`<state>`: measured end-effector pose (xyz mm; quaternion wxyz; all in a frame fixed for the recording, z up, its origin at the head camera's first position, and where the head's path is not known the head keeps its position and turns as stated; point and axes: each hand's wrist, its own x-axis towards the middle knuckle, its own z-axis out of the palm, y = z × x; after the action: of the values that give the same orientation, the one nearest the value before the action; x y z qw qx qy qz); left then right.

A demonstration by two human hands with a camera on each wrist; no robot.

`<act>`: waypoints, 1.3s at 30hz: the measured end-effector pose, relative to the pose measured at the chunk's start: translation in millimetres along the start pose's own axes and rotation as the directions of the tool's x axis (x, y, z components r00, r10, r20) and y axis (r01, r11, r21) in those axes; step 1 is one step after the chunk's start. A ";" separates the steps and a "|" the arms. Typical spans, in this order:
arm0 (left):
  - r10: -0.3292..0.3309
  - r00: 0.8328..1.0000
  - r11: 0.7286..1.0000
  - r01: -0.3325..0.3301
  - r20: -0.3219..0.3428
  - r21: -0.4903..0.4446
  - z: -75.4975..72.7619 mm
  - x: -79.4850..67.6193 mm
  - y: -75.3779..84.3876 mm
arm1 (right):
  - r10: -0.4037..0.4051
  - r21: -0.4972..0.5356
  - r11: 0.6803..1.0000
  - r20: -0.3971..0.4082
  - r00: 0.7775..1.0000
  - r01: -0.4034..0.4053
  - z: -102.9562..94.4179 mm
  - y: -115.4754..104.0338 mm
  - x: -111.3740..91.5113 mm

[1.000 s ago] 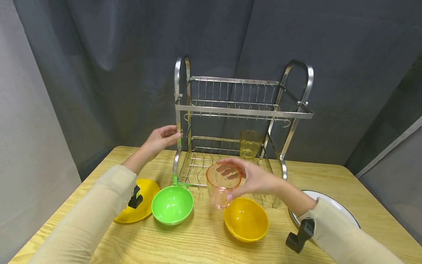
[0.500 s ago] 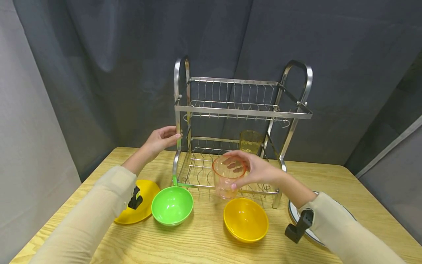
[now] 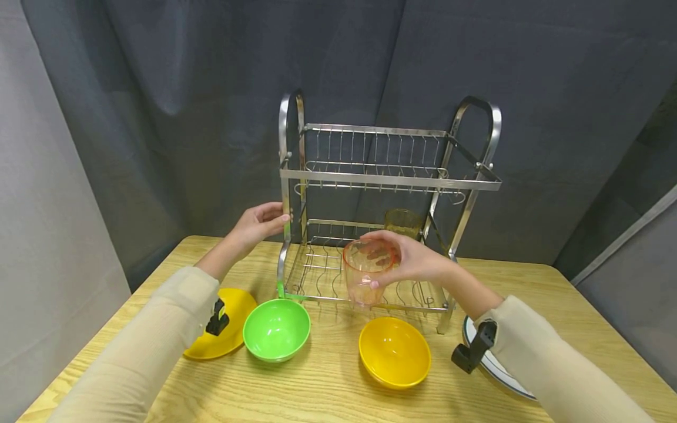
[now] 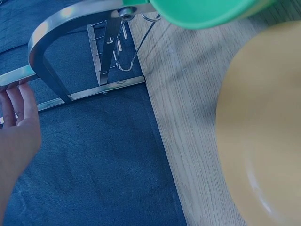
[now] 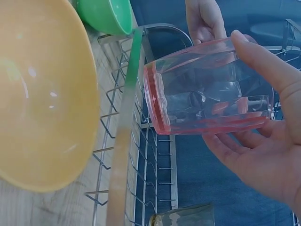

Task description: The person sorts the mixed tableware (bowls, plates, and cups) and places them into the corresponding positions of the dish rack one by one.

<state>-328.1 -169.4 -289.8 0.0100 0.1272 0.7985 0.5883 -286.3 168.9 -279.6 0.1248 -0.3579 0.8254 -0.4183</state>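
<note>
A two-tier metal dish rack (image 3: 391, 178) stands on the wooden table. My left hand (image 3: 259, 226) grips its left front post, fingertips around the metal; the left wrist view shows the fingers (image 4: 29, 101) curled against the bar. With thumb and fingers on opposite sides, my right hand (image 3: 420, 261) holds a clear pinkish-orange tumbler (image 3: 365, 285), mouth up, at the front of the lower tier. In the right wrist view the tumbler's base (image 5: 155, 99) is close over the rack's front rail. An amber glass (image 3: 403, 220) stands at the back right of the lower tier, partly hidden by my right hand.
In front of the rack are a green bowl (image 3: 277, 330) and an orange-yellow bowl (image 3: 394, 352). A yellow plate (image 3: 235, 326) lies left, partly under my left sleeve. A white, dark-rimmed plate (image 3: 502, 370) lies right, mostly behind my right forearm. Dark curtain (image 3: 211, 117) hangs behind.
My right hand has carried the tumbler up and away from me, slightly right, from above the table to the lower tier's front. My left hand stays on the post.
</note>
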 end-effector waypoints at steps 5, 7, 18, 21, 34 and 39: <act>-0.002 1.000 1.000 0.002 -0.006 -0.007 0.2 -0.4 0.0 | -0.012 0.019 1.000 0.002 1.000 0.012 -3.4 2.1 7.9; -0.004 1.000 1.000 0.004 -0.009 -0.013 0.4 -0.6 0.3 | -0.011 0.031 0.999 0.000 1.000 0.011 -4.4 2.8 10.8; -0.009 1.000 1.000 0.009 -0.013 -0.013 -0.3 0.3 0.3 | 0.043 0.055 0.998 -0.054 0.998 -0.040 -9.4 1.8 22.2; -0.004 1.000 1.000 0.004 -0.012 -0.017 -0.7 0.8 -1.4 | 0.042 0.072 0.997 -0.058 0.997 -0.038 -11.5 2.4 25.6; 0.004 1.000 1.000 -0.004 -0.013 -0.004 -1.3 -0.3 -4.1 | 0.107 0.062 0.993 -0.119 0.987 -0.100 -15.1 8.4 37.4; -0.013 1.000 1.000 0.012 -0.014 -0.010 0.1 0.7 -2.3 | 0.134 0.027 0.991 -0.160 0.978 -0.132 -14.1 13.4 42.9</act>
<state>-329.2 -169.8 -291.9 0.0086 0.1179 0.7965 0.5930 -330.5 152.9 -277.3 0.0880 -0.2657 0.8514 -0.4436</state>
